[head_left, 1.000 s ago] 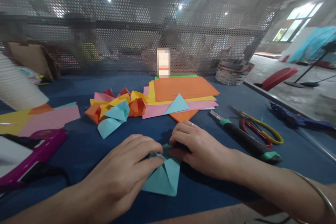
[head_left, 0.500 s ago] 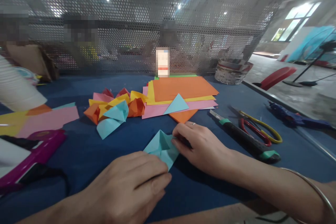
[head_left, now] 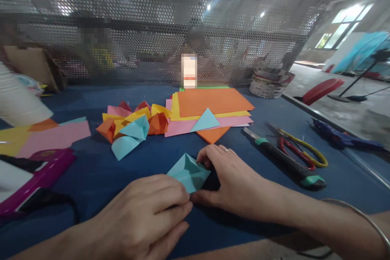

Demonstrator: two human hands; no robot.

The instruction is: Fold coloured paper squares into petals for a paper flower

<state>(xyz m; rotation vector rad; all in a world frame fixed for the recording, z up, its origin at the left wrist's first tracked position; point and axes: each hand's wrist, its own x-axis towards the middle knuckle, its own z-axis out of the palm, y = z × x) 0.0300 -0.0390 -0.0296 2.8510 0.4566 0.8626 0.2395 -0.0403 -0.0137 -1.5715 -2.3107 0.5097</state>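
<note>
A light blue folded paper point(head_left: 190, 174) lies on the dark blue table between my two hands, its top point facing away from me. My left hand point(head_left: 149, 209) grips its near left edge, with the fingers pressed together. Around its right side curves my right hand point(head_left: 227, 176), fingertips at the upper right edge and thumb at the bottom corner. Behind it sit several folded paper pieces point(head_left: 134, 124) in blue, orange, yellow and pink. A light blue triangle point(head_left: 206, 120) rests on a stack of coloured sheets point(head_left: 213, 102).
On the right are a utility knife point(head_left: 283, 160), red-and-yellow pliers point(head_left: 301, 148) and a blue tool point(head_left: 344, 135). A magenta tool point(head_left: 45, 174) and white cups point(head_left: 21, 97) stand left. Behind are a woven basket point(head_left: 269, 83) and a mesh panel point(head_left: 146, 44).
My right thumb has moved down from the paper's right side to its bottom corner, and the right hand is spread wider. The paper's inner folds now look flatter.
</note>
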